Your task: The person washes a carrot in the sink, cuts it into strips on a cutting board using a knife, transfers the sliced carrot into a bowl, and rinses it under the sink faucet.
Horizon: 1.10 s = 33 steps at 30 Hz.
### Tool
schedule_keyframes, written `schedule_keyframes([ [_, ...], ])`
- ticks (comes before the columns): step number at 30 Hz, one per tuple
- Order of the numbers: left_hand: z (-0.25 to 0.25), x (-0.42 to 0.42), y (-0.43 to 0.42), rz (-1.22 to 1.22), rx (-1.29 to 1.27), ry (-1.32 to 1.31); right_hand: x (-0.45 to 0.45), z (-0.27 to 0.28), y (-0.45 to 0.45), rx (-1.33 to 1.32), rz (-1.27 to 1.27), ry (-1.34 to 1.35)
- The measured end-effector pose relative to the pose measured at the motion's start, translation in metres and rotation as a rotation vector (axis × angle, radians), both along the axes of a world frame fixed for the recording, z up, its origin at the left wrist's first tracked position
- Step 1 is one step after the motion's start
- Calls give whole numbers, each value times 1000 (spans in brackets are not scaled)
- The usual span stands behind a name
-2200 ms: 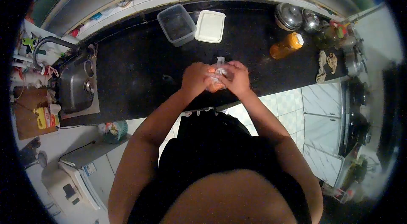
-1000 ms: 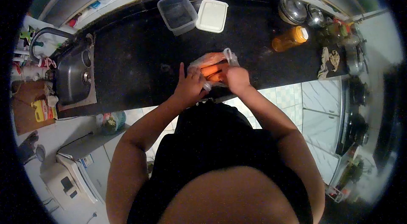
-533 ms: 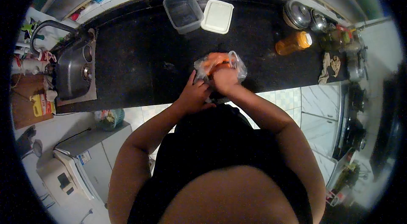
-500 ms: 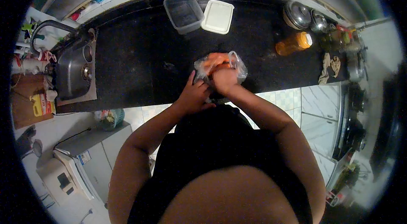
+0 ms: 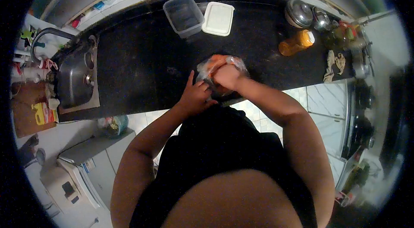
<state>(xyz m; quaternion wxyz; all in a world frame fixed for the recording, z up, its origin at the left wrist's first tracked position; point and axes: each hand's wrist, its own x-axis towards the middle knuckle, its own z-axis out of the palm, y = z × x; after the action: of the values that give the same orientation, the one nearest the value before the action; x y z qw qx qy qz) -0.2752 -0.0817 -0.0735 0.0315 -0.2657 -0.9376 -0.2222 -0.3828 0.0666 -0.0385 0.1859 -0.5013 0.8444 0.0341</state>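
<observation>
Container (image 5: 192, 29): beyond the plastic bag (image 5: 238, 62), leftward, uncovered.
Left hand (image 5: 197, 94): at the bag's left edge, index extended; hold unclear.
White lid (image 5: 218, 19): beyond the bag, already off.
Orange pieces (image 5: 219, 59): inside the bag, none seen out.
Right hand (image 5: 227, 76): in the bag's opened mouth, fingers hidden; cannot tell what it holds.

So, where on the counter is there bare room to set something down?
Free: between the sink and the clear container; also between the white lid and the orange bottle. Crowded: around the metal pots, and front middle, with plastic bag, left hand and right hand.
</observation>
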Motion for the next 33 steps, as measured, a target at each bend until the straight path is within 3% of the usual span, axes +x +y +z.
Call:
schedule_keyframes([
  [2, 1, -3, 1, -6, -4, 7, 2, 22, -11, 98, 10, 12],
  [8, 0, -3, -1, -3, -37, -43, -2, -75, 4, 4, -51, 41],
  [18, -2, -4, 1, -10, -38, -72, 4, 30, -4, 55, 10, -21],
  [20, 2, -5, 1, -5, -25, -68, 3, 7, -2, 45, 3, -15],
  [24, 4, -4, -1, 56, 57, -33, -1, 8, 2, -75, -263, -112],
  [26, 5, -4, -1, 130, 128, -61, -2, -9, 22, -146, -178, -116],
  [29, 11, -7, -2, 256, 247, -105, -5, -41, 46, -700, -408, -477],
  [32, 13, -12, 3, 373, 494, -96, 7, -5, 46, -777, -1030, -1205],
  [33, 20, -14, 6, 410, 597, -159, 11, -3, 45, -866, -1056, -1285],
])
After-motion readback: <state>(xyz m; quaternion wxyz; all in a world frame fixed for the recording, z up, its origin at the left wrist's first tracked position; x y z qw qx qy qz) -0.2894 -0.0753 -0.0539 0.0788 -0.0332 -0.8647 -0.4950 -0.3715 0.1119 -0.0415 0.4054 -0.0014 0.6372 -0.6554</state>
